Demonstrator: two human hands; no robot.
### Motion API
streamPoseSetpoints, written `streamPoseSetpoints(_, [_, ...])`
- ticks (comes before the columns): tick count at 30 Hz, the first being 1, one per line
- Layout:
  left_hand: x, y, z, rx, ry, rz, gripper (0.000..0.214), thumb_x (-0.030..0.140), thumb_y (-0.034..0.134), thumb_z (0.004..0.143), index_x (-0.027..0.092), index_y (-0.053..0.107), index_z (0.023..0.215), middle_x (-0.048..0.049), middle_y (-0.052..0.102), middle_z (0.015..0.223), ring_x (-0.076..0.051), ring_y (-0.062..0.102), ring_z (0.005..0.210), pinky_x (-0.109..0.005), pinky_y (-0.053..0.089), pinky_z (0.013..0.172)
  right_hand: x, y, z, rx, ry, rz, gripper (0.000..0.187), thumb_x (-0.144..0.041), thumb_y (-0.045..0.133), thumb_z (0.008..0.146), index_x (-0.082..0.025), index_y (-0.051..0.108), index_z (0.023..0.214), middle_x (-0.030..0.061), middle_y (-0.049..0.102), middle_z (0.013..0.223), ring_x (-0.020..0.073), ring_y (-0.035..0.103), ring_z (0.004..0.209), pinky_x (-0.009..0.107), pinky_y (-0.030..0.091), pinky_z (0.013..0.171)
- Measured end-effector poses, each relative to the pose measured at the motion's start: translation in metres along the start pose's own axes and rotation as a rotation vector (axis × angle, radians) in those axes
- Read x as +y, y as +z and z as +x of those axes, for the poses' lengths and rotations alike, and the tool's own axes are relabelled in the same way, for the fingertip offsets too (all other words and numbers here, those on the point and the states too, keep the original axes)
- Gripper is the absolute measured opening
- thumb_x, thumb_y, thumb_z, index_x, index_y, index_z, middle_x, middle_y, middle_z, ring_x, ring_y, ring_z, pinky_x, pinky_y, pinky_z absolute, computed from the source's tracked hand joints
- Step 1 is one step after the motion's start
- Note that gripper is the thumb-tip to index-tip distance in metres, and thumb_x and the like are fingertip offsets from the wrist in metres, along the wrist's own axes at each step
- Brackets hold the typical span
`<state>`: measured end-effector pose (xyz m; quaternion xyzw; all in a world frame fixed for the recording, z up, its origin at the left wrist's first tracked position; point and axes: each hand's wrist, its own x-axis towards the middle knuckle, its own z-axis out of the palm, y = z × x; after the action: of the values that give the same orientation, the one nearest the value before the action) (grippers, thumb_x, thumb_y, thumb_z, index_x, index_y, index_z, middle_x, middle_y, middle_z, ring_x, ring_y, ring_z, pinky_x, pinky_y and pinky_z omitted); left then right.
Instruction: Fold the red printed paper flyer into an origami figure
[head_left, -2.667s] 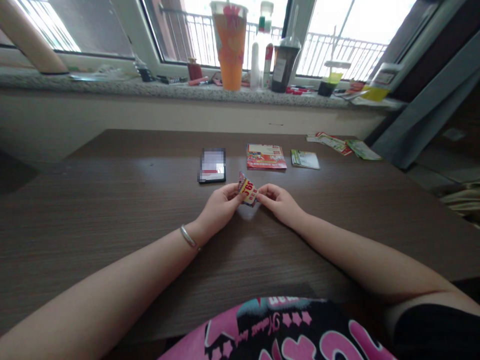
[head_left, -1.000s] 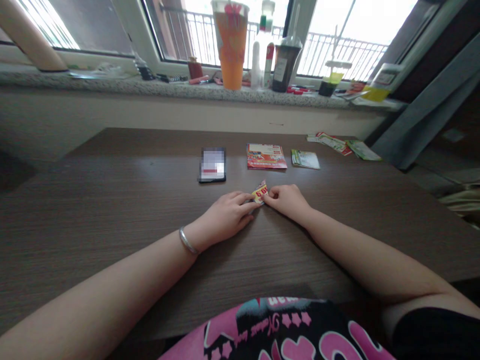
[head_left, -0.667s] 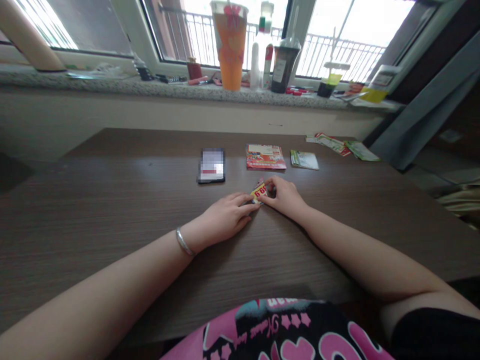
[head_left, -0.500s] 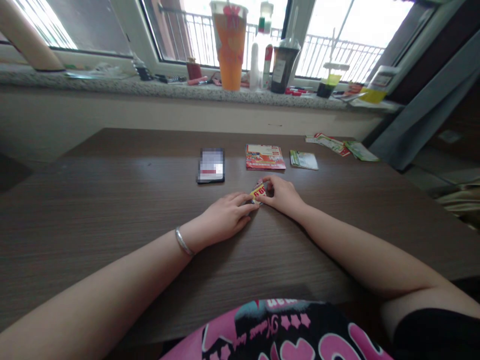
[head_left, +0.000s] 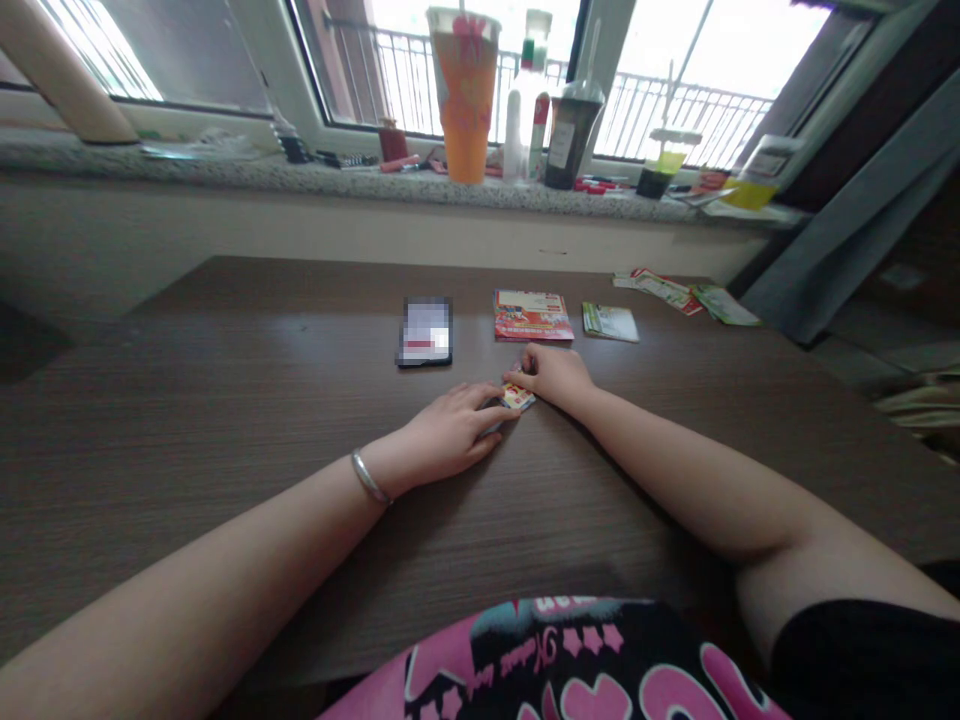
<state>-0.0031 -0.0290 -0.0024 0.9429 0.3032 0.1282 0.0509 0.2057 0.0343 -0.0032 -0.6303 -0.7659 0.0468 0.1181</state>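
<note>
A small folded piece of red and yellow printed paper [head_left: 517, 397] lies on the dark wooden table [head_left: 225, 400], mostly hidden between my hands. My left hand [head_left: 450, 432] rests flat on the table with its fingers stretched out, the fingertips pressing on the paper's near edge. My right hand [head_left: 551, 373] sits on the far side of the paper with its fingers curled and pressed down on it. A silver bangle [head_left: 367, 477] is on my left wrist.
A phone [head_left: 425, 331] lies just beyond my hands, with a red leaflet [head_left: 532, 315] and a green one [head_left: 610, 321] to its right. More leaflets [head_left: 686, 290] lie at the far right corner. Cups and bottles [head_left: 465, 90] crowd the windowsill.
The paper was held up between both hands, then laid on the table. My left hand flattened onto it and my right hand slid forward along its far edge.
</note>
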Motion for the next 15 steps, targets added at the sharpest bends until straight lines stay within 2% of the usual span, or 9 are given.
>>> streamPoseSetpoints(5, [0.0, 0.002, 0.0, 0.003, -0.008, 0.012, 0.037, 0.028, 0.049, 0.092, 0.025, 0.056, 0.128, -0.0101, 0.046, 0.138, -0.028, 0.045, 0.126, -0.047, 0.039, 0.106, -0.001, 0.0, 0.006, -0.006, 0.003, -0.076, 0.048, -0.067, 0.05, 0.082, -0.022, 0.065, 0.072, 0.0036, 0.07, 0.075, 0.0172, 0.057, 0.068, 0.028, 0.03, 0.06])
streamPoseSetpoints(15, [0.002, 0.0, 0.002, 0.003, -0.001, 0.04, 0.036, 0.026, 0.047, 0.092, 0.025, 0.056, 0.128, -0.0104, 0.049, 0.134, -0.028, 0.046, 0.124, -0.047, 0.038, 0.106, -0.005, 0.0, 0.017, -0.02, 0.01, -0.107, 0.048, -0.062, 0.043, 0.088, -0.024, 0.072, 0.082, 0.0068, 0.073, 0.085, 0.0199, 0.063, 0.077, 0.027, 0.034, 0.06])
